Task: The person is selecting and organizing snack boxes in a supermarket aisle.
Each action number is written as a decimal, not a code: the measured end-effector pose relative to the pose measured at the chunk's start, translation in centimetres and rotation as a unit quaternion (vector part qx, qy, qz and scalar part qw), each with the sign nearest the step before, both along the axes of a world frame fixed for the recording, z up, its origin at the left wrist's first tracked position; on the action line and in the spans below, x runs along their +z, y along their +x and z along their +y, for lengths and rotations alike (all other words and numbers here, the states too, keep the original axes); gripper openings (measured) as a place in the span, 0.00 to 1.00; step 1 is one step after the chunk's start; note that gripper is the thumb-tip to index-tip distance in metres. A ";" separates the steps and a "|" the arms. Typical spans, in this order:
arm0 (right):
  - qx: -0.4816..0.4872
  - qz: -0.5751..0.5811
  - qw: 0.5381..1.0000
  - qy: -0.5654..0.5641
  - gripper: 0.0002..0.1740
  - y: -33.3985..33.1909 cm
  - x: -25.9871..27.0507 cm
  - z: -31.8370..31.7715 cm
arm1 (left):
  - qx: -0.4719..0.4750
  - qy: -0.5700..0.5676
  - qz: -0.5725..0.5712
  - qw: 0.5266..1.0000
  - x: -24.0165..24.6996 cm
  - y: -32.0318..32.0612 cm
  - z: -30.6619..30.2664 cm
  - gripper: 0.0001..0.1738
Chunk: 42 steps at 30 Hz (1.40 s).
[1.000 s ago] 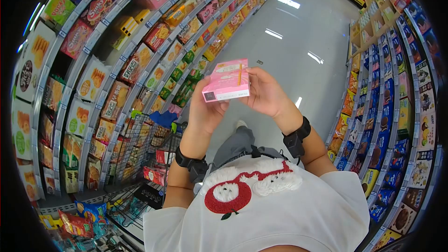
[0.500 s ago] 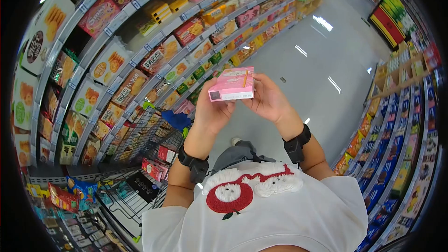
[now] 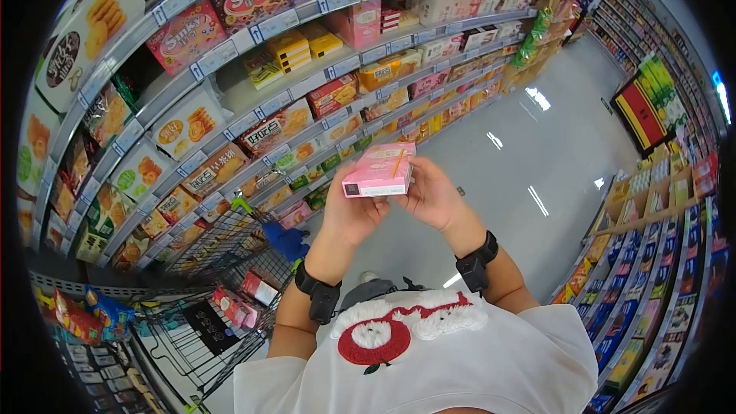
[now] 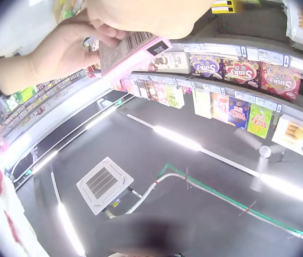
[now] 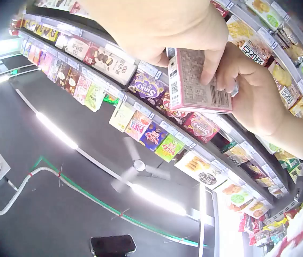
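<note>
Both hands hold a pink snack box [image 3: 377, 172] in front of the chest, its printed top face tilted up toward the head camera. My left hand [image 3: 349, 211] grips the box's left end, and my right hand [image 3: 431, 195] grips its right end. In the left wrist view, a barcode shows on the underside of the box [image 4: 127, 58]. Dense small print covers that underside in the right wrist view, where right-hand fingers [image 5: 211, 67] lie across the box [image 5: 186, 88].
Shelves of boxed biscuits [image 3: 276, 126] curve along the left. A wire shopping cart [image 3: 165, 337] stands at lower left, with red packs [image 3: 232, 307] inside and a blue item [image 3: 285, 240] at its rim. Grey aisle floor [image 3: 506, 184] runs ahead; another shelf [image 3: 644, 291] lines the right.
The head view has turned toward the left shelves, which now fill more of the picture. The pink box stays in both hands and appears lower in the frame.
</note>
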State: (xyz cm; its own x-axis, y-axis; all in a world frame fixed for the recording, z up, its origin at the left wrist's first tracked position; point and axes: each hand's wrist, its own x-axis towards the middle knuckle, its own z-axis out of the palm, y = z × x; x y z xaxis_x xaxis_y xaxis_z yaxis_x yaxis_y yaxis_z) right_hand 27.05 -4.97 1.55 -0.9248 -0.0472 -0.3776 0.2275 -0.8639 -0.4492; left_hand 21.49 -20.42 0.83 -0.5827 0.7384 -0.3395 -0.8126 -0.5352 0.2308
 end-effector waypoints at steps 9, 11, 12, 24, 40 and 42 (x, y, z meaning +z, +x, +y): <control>0.003 0.291 0.842 0.454 0.30 -4.5 -0.8 2.3 | 0.122 -0.132 0.308 0.934 -1.4 -2.8 -0.3 0.32; 0.045 0.309 0.755 0.577 0.30 -6.1 -0.6 3.6 | 0.171 -0.254 0.408 0.860 -3.3 -4.4 -0.6 0.30; 0.065 0.314 0.702 0.636 0.29 -6.9 -0.4 4.3 | 0.194 -0.302 0.440 0.823 -3.3 -5.0 -0.4 0.29; -0.057 0.439 0.610 0.658 0.35 -22.2 -0.5 15.5 | 0.354 -0.452 0.584 0.574 -4.5 -17.8 12.1 0.25; -0.070 0.427 0.531 0.729 0.27 -36.6 -4.3 23.1 | 0.366 -0.560 0.613 0.421 -5.2 -28.8 22.8 0.30; -0.067 0.408 0.527 0.742 0.28 -36.5 -4.3 23.0 | 0.380 -0.567 0.590 0.430 -5.7 -28.9 23.4 0.26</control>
State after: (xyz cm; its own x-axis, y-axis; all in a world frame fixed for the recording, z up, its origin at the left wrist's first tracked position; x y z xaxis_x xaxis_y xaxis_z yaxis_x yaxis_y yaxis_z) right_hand -9.47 18.07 -2.74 -0.7649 -0.1731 0.6204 -0.5838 0.5933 -0.5542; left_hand -7.46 2.97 -4.89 -0.7699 -0.0693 0.6345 0.5400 0.4592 0.7054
